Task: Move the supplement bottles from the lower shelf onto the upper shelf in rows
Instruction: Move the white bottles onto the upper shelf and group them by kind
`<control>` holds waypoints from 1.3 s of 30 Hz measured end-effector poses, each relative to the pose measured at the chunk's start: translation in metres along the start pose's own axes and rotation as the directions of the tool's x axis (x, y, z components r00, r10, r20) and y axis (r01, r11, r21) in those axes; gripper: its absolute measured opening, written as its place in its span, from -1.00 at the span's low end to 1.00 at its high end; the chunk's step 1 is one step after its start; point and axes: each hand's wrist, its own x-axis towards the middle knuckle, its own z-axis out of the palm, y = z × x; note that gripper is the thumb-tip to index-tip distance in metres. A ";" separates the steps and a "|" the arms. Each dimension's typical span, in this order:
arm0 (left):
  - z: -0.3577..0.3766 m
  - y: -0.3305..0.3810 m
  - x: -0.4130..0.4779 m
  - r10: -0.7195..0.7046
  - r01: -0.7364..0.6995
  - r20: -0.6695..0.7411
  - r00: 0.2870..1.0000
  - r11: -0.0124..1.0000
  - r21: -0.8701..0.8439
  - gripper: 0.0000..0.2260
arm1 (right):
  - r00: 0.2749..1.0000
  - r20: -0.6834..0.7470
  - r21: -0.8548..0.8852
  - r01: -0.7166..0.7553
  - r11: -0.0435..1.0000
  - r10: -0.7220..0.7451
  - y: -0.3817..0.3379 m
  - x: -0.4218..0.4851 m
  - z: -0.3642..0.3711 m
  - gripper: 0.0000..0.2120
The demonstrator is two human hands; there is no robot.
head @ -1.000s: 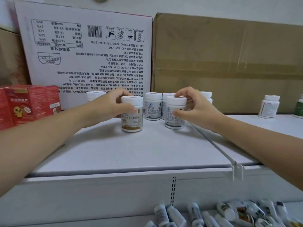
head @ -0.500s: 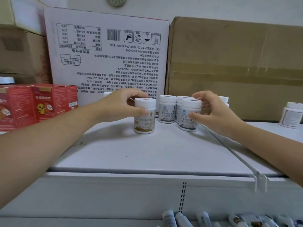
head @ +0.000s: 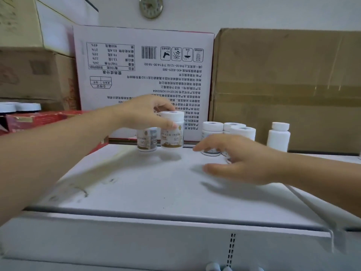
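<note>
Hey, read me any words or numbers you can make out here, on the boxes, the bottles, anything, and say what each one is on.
"400-8329-366": white carton, printed upside down.
"8:00-12:00", "14:00-18:00": same carton.
"营养成分表", "900毫克": the carton's table.
Rest of the carton's print: too small to trust.
Labels on the held bottle in the left hand, the other bottles, the red boxes and the clock: too blurred to read.

Gold-labelled bottle [head: 172, 132] upright just beside a matching bottle [head: 146, 140], back on upper shelf [head: 140, 192].
</note>
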 end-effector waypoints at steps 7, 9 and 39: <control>0.019 -0.030 0.007 -0.012 0.023 -0.042 0.999 0.962 0.273 -0.39 | 0.975 0.217 0.006 0.047 0.999 -0.047 -0.011 0.025 0.031 -0.56; 0.025 -0.033 0.008 0.014 0.000 -0.045 0.999 0.955 0.297 -0.39 | 0.975 0.217 0.061 0.032 0.998 -0.044 -0.008 0.025 0.035 -0.58; -0.013 -0.004 -0.073 0.071 -0.095 0.103 0.992 0.963 0.251 -0.81 | 0.958 0.215 -0.131 -0.166 0.977 0.192 -0.026 -0.014 -0.016 -0.65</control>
